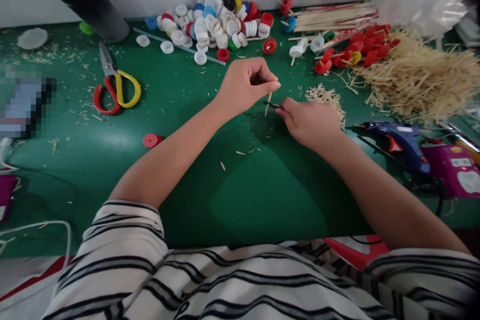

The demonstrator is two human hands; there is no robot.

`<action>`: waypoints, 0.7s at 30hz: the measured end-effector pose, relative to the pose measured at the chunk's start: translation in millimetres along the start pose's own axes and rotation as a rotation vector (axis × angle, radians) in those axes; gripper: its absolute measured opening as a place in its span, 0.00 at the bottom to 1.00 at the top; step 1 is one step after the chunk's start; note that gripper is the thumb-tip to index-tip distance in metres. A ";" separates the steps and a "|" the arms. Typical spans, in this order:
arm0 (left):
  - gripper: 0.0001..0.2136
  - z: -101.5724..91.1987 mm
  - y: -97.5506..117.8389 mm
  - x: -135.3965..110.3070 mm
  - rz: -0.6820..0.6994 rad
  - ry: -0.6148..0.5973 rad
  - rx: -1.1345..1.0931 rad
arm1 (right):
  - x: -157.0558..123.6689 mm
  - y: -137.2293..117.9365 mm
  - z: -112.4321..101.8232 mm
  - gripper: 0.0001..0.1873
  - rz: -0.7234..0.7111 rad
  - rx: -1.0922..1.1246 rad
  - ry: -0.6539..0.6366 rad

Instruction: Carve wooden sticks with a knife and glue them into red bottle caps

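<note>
My left hand (243, 82) is pinched on the upper end of a short thin wooden stick (267, 107), which points down toward the table. Closed around a small dark blade (273, 105), my right hand (309, 121) is just right of it; the handle is hidden in my fingers. The blade's tip meets the stick or lies very near it; I cannot tell which. A few shavings (240, 153) lie below the hands, and a small heap of wood chips (324, 94) sits behind my right hand. A red cap (152, 140) rests beside my left forearm.
Red-and-yellow scissors (117, 91) lie at left, near a phone (26, 105). Bottle caps (210, 25) are piled at the back. Wooden sticks (333, 17), red caps on sticks (369, 45), straw-like shavings (423, 77) and a blue glue gun (403, 137) occupy the right.
</note>
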State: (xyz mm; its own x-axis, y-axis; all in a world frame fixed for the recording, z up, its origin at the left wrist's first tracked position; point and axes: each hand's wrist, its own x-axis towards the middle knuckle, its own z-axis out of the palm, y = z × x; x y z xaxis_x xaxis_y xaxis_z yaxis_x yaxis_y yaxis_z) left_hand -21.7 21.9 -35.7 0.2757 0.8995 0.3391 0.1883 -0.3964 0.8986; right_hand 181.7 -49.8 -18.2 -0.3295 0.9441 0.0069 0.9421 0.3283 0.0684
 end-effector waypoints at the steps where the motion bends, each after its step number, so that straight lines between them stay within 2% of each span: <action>1: 0.14 0.1 0.4 -0.5 -0.001 -0.002 -0.001 | -0.4 -0.7 -0.4 0.25 0.003 -0.002 -0.006; 6: 0.13 0.6 -2.2 -0.7 0.006 0.005 -0.018 | -5.4 -4.6 0.5 0.25 0.040 -0.019 -0.026; 13: 0.11 -7.3 -16.1 2.4 -0.017 0.041 -0.095 | -16.3 -0.5 11.2 0.24 0.003 -0.063 -0.040; 17: 0.11 -5.2 -11.8 3.0 -0.015 0.018 -0.082 | -13.8 2.8 8.0 0.25 0.024 -0.047 -0.050; 21: 0.12 -3.8 -4.1 2.1 -0.006 0.003 -0.040 | -6.4 -1.1 2.0 0.26 0.048 -0.005 -0.003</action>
State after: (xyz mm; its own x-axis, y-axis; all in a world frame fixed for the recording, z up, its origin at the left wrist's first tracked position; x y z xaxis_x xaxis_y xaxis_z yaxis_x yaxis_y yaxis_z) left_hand -25.5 26.1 -37.6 0.2723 0.9022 0.3346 0.1524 -0.3838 0.9108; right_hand 182.9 -56.2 -20.4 -0.2833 0.9590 0.0076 0.9566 0.2821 0.0728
